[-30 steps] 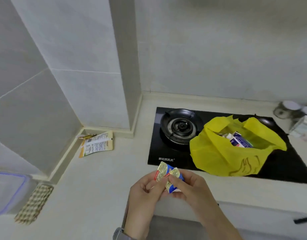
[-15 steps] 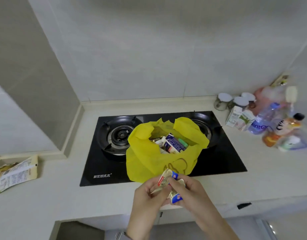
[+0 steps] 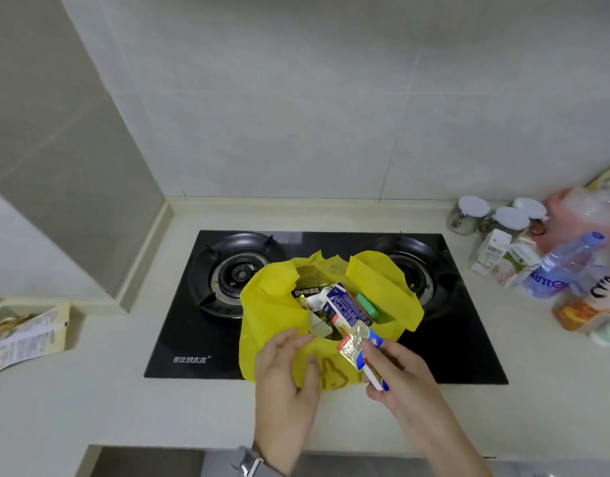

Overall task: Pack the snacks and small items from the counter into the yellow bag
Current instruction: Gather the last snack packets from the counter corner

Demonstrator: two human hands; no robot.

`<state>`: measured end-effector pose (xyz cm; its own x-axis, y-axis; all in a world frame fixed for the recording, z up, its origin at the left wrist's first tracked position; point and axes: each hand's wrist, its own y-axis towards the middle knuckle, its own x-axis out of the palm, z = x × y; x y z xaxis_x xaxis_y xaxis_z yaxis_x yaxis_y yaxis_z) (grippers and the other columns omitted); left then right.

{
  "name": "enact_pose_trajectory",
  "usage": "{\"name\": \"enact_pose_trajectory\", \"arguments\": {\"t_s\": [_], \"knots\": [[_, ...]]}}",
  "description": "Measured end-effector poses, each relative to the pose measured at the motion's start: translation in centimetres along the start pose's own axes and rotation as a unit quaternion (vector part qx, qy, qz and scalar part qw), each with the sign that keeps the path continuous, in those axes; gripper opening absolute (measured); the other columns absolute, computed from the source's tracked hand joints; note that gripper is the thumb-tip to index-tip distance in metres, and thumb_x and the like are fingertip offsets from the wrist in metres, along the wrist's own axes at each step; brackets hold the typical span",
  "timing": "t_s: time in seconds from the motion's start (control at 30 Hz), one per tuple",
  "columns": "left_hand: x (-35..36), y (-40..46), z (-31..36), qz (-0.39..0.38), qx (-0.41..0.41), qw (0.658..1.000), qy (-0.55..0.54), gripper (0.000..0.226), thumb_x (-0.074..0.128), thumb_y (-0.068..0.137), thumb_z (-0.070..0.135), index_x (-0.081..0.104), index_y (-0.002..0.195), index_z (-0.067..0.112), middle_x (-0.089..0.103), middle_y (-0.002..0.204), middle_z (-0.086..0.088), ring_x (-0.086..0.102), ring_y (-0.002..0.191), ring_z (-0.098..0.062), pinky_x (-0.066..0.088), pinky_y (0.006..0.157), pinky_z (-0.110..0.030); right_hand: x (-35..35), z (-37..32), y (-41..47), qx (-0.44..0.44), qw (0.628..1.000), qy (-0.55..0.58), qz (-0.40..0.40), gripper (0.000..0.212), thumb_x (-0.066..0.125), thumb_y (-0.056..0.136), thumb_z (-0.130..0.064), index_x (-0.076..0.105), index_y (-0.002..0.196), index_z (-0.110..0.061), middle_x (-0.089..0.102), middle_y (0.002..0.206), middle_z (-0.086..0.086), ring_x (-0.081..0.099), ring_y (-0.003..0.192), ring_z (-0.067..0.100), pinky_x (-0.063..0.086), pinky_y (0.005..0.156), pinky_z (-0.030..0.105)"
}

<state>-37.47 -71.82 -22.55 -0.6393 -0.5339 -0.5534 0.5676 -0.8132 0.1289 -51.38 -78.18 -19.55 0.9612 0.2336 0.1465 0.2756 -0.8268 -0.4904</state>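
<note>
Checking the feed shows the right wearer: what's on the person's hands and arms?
Both the left hand and right hand are bare: no gloves, no rings visible. The left wrist carries a grey wristwatch with a metallic case. No sleeves show on either forearm.

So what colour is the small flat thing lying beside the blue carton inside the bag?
Green, seen in the head view.

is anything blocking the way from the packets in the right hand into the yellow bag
Nothing visible blocks it. The right hand holds the small snack packets just at the near rim of the yellow bag, whose mouth is open. The left hand rests on the rim beside the path, and the blue carton inside leaves room.
</note>
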Motion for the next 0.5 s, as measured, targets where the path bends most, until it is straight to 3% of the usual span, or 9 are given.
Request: {"name": "enact_pose_trajectory", "arguments": {"t_s": [0.07, 0.2, 0.27, 0.37, 0.43, 0.5], "knots": [[0.2, 1.8, -1.1, 0.065, 0.006, 0.994, 0.086, 0.026, 0.056, 0.079, 0.032, 0.067, 0.103, 0.035, 0.039, 0.137, -0.005, 0.031, 0.127, -0.026, 0.025, 0.106, -0.037, 0.4, -1.4, 1.1, -0.022, 1.0, -0.012, -0.004, 0.01, 0.064, 0.087, -0.018, 0.069, 0.089, -0.009, 0.061, 0.071, 0.006, 0.051, 0.066, 0.017, 0.046, 0.059, 0.031], [0.0, 6.2, -1.4, 0.014, -0.22, 0.974, 0.053, 0.032, 0.06, 0.086, 0.033, 0.059, 0.116, 0.044, 0.004, 0.154, -0.012, 0.012, 0.138, -0.039, 0.023, 0.109, -0.05, 1.6, -3.4, 4.6, -0.059, 0.993, -0.097, 0.0, 0.01, 0.063, 0.089, -0.023, 0.068, 0.094, -0.015, 0.07, 0.09, 0.011, 0.063, 0.077, 0.023, 0.051, 0.058, 0.031], [-0.5, 8.1, -2.5, -0.029, -0.254, 0.966, 0.031, 0.037, 0.058, 0.087, 0.035, 0.053, 0.122, 0.043, 0.007, 0.153, -0.011, 0.017, 0.137, -0.039, 0.024, 0.109, -0.049, 2.4, -3.4, 7.0, -0.051, 0.989, -0.138, 0.009, 0.013, 0.062, 0.09, -0.026, 0.066, 0.1, -0.018, 0.071, 0.094, 0.01, 0.067, 0.083, 0.027, 0.051, 0.055, 0.026], [-1.2, 9.5, -4.5, -0.102, -0.241, 0.965, -0.016, 0.054, 0.059, 0.088, 0.03, 0.039, 0.138, 0.028, 0.03, 0.143, -0.014, 0.032, 0.131, -0.032, 0.029, 0.11, -0.041, 3.7, -1.9, 10.6, -0.028, 0.975, -0.218, 0.013, 0.017, 0.058, 0.093, -0.024, 0.062, 0.108, -0.017, 0.069, 0.099, 0.005, 0.067, 0.085, 0.02, 0.052, 0.056, 0.021], [-1.7, 9.8, -5.2, -0.104, -0.232, 0.966, -0.042, 0.061, 0.063, 0.086, 0.022, 0.036, 0.14, 0.015, 0.03, 0.139, -0.013, 0.035, 0.128, -0.028, 0.03, 0.106, -0.033, 4.7, -0.6, 12.6, -0.037, 0.958, -0.285, 0.008, 0.021, 0.057, 0.092, -0.024, 0.062, 0.111, -0.016, 0.067, 0.103, 0.003, 0.065, 0.09, 0.015, 0.056, 0.068, 0.026], [-2.3, 10.3, -5.8, -0.096, -0.227, 0.968, -0.047, 0.059, 0.066, 0.083, 0.015, 0.04, 0.135, 0.011, 0.028, 0.134, -0.009, 0.036, 0.125, -0.027, 0.03, 0.104, -0.029, 5.7, 0.4, 14.0, -0.056, 0.938, -0.342, 0.008, 0.021, 0.057, 0.092, -0.024, 0.062, 0.111, -0.016, 0.066, 0.103, -0.002, 0.062, 0.099, 0.013, 0.049, 0.081, 0.025]]}}
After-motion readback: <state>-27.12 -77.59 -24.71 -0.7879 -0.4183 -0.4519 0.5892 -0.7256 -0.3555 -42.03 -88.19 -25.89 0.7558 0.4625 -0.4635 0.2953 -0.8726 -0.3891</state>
